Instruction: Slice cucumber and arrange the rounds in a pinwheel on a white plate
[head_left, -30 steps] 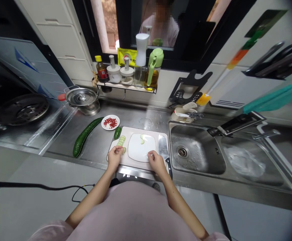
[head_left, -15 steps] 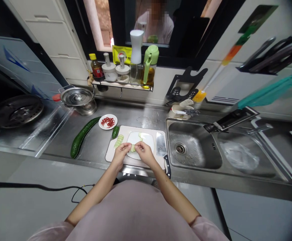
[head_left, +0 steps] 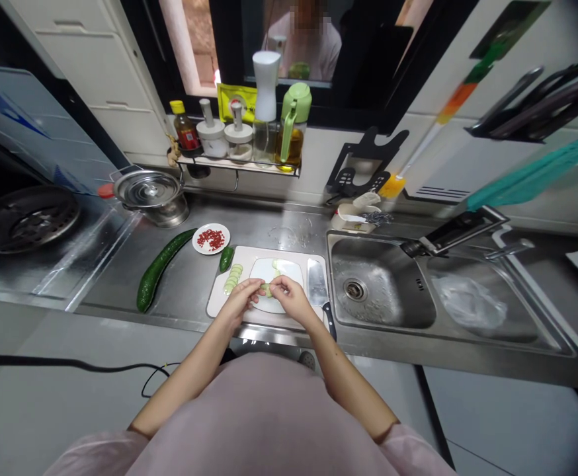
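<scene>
Between my fingertips, a pale green cucumber slice (head_left: pixel 268 289) is held over a white plate (head_left: pixel 291 270). My left hand (head_left: pixel 244 297) pinches its left side, and my right hand (head_left: pixel 289 296) pinches the right side. Another slice (head_left: pixel 275 264) lies at the plate's far edge. The plate rests on a cutting board (head_left: pixel 215 305), where a row of cucumber slices (head_left: pixel 233 279) overlaps to the left. On the board's right side lies a kitchen knife (head_left: pixel 316 283). A cut cucumber end (head_left: pixel 226 258) sits by the board's far left corner.
A long whole cucumber (head_left: pixel 157 271) and a small dish of chopped red pieces (head_left: pixel 211 238) lie left of the board. Farther left stand a lidded steel pot (head_left: pixel 153 195) and a pan (head_left: pixel 26 218). The sink (head_left: pixel 383 284) is at right; a condiment rack (head_left: pixel 242 164) hangs behind.
Both hands still hold the slice; it now looks folded or turned more edge-on between my fingers. The whole view has shifted slightly.
</scene>
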Tool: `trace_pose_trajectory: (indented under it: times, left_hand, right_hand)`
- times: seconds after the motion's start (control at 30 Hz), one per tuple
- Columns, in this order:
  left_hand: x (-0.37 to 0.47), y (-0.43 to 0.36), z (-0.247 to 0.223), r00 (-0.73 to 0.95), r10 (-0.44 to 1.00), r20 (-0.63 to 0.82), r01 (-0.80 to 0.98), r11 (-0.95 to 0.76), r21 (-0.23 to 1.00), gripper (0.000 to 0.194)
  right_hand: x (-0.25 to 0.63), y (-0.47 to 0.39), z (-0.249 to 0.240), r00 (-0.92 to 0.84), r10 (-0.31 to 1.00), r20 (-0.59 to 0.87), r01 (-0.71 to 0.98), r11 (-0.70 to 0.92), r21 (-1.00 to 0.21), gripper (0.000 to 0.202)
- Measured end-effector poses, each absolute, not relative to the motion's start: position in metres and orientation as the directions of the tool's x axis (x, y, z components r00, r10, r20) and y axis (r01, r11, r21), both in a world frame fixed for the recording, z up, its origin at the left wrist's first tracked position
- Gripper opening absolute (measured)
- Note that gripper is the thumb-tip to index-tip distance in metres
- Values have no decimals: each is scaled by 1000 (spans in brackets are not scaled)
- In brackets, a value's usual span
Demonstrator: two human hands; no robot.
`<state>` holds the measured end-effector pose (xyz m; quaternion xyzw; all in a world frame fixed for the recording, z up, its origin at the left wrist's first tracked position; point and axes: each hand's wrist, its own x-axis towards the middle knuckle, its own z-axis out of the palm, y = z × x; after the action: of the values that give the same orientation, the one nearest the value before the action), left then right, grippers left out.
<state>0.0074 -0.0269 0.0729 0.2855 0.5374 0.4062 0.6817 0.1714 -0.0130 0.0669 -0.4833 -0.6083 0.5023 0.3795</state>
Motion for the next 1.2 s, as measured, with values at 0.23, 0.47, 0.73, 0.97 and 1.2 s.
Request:
trace_pose_trajectory:
  times: [0.23,0.47,0.73,0.97,1.2]
  left_hand:
    - [12,-29,74,65,852,-520,-272,516,812,44]
    - [22,-38,69,83,825,-559,-351,549,759,45]
    - [28,-40,63,75,816,-573,-373,556,742,48]
    - [28,-37,61,46,835,-548,-340,529,777,49]
    - [27,-35,52,16,867,-498,-273,483,832,50]
  right_hand:
    - [174,-17,70,-225,971,-79,165,-42,-985,16]
    - [181,-32,69,-264,948,-177,135,-146,-980,29]
    - [183,-34,61,-254,940,-227,95,-209,-973,35]
    - [181,-31,57,-231,933,-274,90,-260,-961,33]
    - [181,-29,53,-215,912,-349,104,-334,-937,27]
